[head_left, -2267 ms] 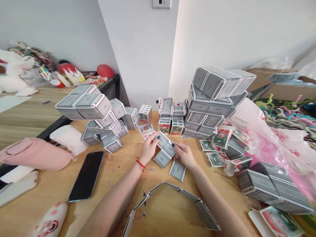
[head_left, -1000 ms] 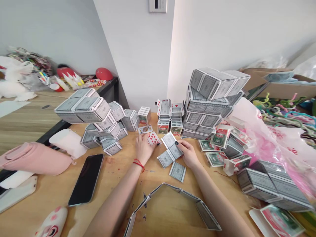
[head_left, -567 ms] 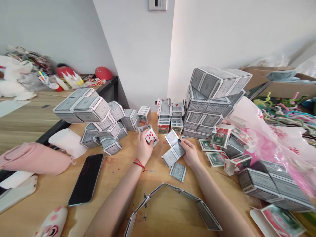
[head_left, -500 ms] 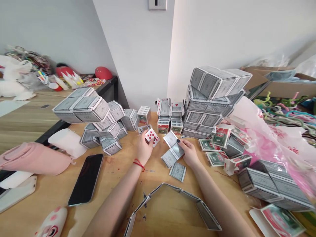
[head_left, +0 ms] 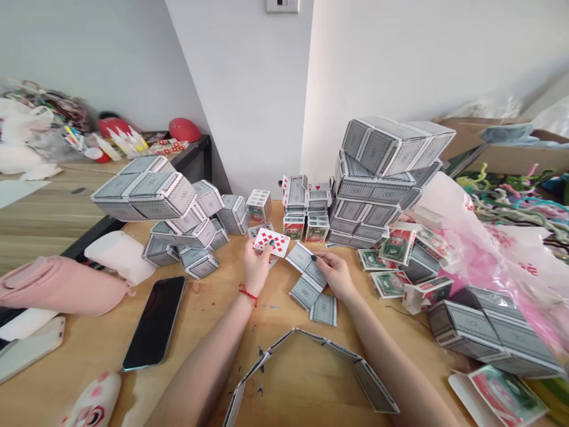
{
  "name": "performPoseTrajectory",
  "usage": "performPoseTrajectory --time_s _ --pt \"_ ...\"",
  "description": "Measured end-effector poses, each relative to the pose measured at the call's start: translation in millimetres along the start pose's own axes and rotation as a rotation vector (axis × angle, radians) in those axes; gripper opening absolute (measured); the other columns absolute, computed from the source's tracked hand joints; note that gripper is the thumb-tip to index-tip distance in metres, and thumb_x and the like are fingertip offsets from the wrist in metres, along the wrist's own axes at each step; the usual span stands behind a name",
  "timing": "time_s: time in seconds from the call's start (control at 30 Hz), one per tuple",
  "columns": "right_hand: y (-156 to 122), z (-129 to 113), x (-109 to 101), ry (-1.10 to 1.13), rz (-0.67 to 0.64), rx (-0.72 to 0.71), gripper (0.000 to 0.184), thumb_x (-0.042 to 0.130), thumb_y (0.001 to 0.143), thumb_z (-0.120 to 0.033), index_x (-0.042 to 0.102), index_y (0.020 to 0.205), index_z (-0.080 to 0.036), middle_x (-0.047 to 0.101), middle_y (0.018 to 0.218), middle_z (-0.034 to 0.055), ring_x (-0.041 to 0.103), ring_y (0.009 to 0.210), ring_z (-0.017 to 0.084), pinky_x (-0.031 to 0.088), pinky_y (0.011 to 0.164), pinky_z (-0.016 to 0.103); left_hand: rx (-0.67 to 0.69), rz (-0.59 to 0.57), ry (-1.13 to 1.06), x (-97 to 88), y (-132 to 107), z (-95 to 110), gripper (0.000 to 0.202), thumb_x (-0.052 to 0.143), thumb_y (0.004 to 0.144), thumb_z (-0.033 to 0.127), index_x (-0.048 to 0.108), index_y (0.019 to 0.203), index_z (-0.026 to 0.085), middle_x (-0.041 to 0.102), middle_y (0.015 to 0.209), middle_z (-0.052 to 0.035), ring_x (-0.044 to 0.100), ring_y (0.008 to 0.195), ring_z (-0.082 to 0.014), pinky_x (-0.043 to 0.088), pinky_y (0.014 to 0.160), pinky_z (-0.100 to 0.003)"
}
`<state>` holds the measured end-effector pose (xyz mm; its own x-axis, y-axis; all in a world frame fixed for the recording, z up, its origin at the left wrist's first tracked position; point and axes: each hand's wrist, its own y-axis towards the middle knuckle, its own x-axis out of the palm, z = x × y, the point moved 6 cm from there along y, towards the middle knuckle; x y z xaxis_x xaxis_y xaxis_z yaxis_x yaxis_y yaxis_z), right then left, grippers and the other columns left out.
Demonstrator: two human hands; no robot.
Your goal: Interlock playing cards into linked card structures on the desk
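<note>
**Card in one hand, joined card backs in the other**

So the left hand has a face-up red diamonds card pinched, thumb flat on top and the other fingers tucked under. The right hand is closed on the right edge of a zigzag piece of grey-backed cards, one dark nail showing on top, the other fingers partly hidden. Both sit mid-table, pretty near each other. A loose grey-backed card lies right by the piece, on the near side.

There's a red bracelet on the left wrist. On the near side of the wooden table, a bent card strip stands on edge between the forearms.

Further out it gets crowded: black phone and pink pouch on the left, a stack of card-covered blocks beyond them, a taller stack far right, and red-and-green card packs just nearer than that.
</note>
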<state>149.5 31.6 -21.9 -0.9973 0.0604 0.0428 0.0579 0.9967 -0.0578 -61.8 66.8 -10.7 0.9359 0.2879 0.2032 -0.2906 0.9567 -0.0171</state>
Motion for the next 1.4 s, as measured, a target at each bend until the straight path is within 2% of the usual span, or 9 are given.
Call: performPoseTrajectory --time_s 0.3,0.57,0.77,1.03,1.2,1.3,1.4 --pt "0 -3 2 -0.057 -0.011 -0.020 0.032 0.061 0.068 -0.041 0.065 0.088 -0.017 0.069 0.085 0.0064 0.062 0.077 0.021 0.046 0.067 0.030 -0.054 -0.076 -0.030 9.2 -4 -4 0.037 0.064 0.068 0.024 0.047 0.100 0.015 0.062 0.094 -0.0095 0.064 0.078 -0.0197 0.056 0.059 -0.032" --pt "0 -1 2 -0.037 0.014 -0.025 0.029 0.062 0.068 -0.041 0.065 0.087 -0.019 0.069 0.085 0.0049 0.062 0.078 0.021 0.046 0.068 0.030 -0.058 -0.060 -0.050 8.4 -4 -8 0.029 0.062 0.070 0.025 0.045 0.092 0.016 0.063 0.093 -0.0093 0.065 0.077 -0.0191 0.056 0.065 -0.037" --pt "-1 -2 0 -0.098 0.044 -0.055 0.025 0.061 0.069 -0.036 0.066 0.087 -0.020 0.069 0.091 0.0059 0.062 0.085 0.023 0.046 0.074 0.033 -0.103 -0.075 -0.140 11.5 -6 -8 0.029 0.064 0.068 0.024 0.045 0.089 0.015 0.065 0.091 -0.0082 0.065 0.077 -0.0190 0.055 0.067 -0.038" --pt "0 -2 0 -0.112 0.048 -0.081 0.023 0.061 0.069 -0.034 0.066 0.086 -0.020 0.069 0.091 0.0062 0.062 0.087 0.024 0.046 0.078 0.035 -0.152 -0.152 -0.150 15.0 -5 -9 0.038 0.063 0.067 0.027 0.049 0.100 0.013 0.064 0.090 -0.0085 0.064 0.074 -0.0180 0.055 0.062 -0.032" --pt "-1 -4 -1 -0.104 0.054 -0.071 0.024 0.061 0.069 -0.037 0.066 0.085 -0.020 0.069 0.088 0.0060 0.062 0.084 0.024 0.047 0.075 0.035 -0.045 -0.152 -0.022 13.1 -5 -1 0.048 0.060 0.070 0.027 0.045 0.114 0.019 0.059 0.106 -0.0093 0.062 0.084 -0.0190 0.054 0.064 -0.030" --pt "-1 -4 -1 -0.093 0.052 -0.066 0.024 0.061 0.068 -0.038 0.066 0.084 -0.020 0.069 0.088 0.0060 0.062 0.084 0.024 0.047 0.075 0.034 0.061 -0.181 0.100 11.7 -5 6 0.055 0.058 0.072 0.023 0.040 0.123 0.024 0.053 0.119 -0.0090 0.059 0.095 -0.0195 0.053 0.073 -0.030" --pt "0 -5 -1 -0.083 0.051 -0.069 0.025 0.063 0.067 -0.039 0.066 0.083 -0.020 0.069 0.089 0.0060 0.062 0.085 0.024 0.047 0.077 0.035 0.136 -0.194 0.222 9.6 -3 9 0.053 0.057 0.072 0.020 0.044 0.123 0.023 0.051 0.122 -0.0086 0.055 0.103 -0.0200 0.048 0.084 -0.031"
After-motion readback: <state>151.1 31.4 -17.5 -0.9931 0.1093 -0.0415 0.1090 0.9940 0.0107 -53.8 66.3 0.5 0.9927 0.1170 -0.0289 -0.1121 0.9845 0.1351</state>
